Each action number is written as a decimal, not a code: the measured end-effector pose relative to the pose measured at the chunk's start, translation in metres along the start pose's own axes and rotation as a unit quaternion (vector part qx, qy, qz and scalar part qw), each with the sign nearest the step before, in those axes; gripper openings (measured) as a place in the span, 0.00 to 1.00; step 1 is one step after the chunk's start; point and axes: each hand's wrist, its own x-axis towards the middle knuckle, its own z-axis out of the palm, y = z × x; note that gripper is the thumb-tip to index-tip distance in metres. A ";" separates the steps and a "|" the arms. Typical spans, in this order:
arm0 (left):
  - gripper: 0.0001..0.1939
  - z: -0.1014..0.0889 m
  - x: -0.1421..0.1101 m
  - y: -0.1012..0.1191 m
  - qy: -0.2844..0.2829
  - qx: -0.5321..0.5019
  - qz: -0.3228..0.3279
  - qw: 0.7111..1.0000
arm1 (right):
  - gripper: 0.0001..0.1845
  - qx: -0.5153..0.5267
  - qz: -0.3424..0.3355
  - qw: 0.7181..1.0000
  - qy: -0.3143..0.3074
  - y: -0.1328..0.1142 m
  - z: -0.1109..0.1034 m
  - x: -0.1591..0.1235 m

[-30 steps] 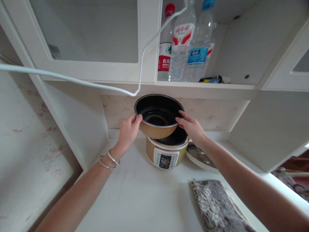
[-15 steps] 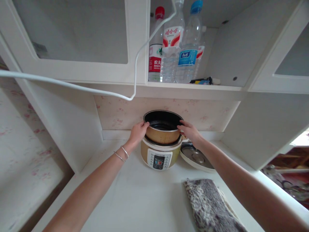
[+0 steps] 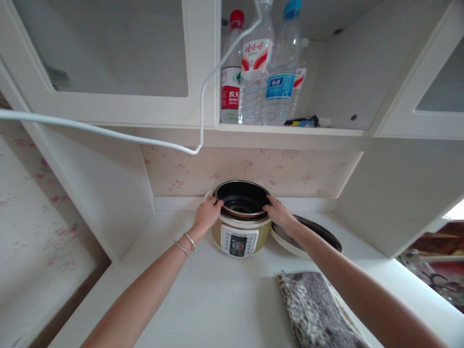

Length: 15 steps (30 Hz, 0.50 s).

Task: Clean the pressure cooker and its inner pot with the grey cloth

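Both of my hands grip the rim of a black-lined inner pot [image 3: 242, 197] from opposite sides. The pot sits mostly down inside the gold and white electric cooker [image 3: 217, 233], its rim standing a little above the cooker's edge. My left hand [image 3: 208, 212] pinches the left rim, with two thin bangles on the wrist. On the right rim, my right hand [image 3: 280, 212] has its fingers closed over the edge. Beside the cooker on the right lies its round lid [image 3: 322, 238], inner side up, partly hidden by my right forearm.
A grey patterned furry cloth [image 3: 313, 304] lies on the white counter [image 3: 217, 299] at front right. Overhead, a cabinet shelf [image 3: 290, 135] holds several plastic bottles [image 3: 253, 92]. A white cable [image 3: 145, 138] hangs across the upper left. Side panels flank the counter.
My hands have lowered the inner pot into the cooker; its gold outside is now mostly hidden. More of the lid shows at the right.
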 end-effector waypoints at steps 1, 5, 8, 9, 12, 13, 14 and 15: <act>0.17 0.001 -0.001 -0.003 -0.002 0.004 0.010 1.000 | 0.37 -0.004 0.004 1.000 -0.001 0.000 0.001 -0.001; 0.20 0.009 -0.006 -0.011 0.002 0.012 0.040 0.999 | 0.36 -0.016 0.002 1.000 -0.001 -0.003 0.002 -0.005; 0.23 0.015 -0.011 -0.016 0.002 0.012 0.036 0.999 | 0.34 -0.015 -0.018 0.999 0.026 -0.004 -0.003 -0.015; 0.24 0.016 -0.012 -0.019 0.004 0.005 0.043 0.999 | 0.32 -0.001 -0.032 0.999 0.041 -0.003 -0.005 -0.021; 0.24 0.015 -0.011 -0.035 0.034 -0.017 0.068 0.997 | 0.24 0.096 -0.087 0.990 0.052 0.007 -0.016 -0.050; 0.24 0.014 -0.008 -0.043 0.049 -0.013 0.069 0.996 | 0.22 0.131 -0.099 0.986 0.039 0.013 -0.020 -0.062; 0.24 0.012 -0.005 -0.051 0.062 -0.002 0.070 0.996 | 0.21 0.159 -0.099 0.982 0.019 0.021 -0.025 -0.075; 0.23 0.010 0.000 -0.059 0.070 0.015 0.074 0.995 | 0.21 0.172 -0.088 0.981 -0.006 0.030 -0.030 -0.087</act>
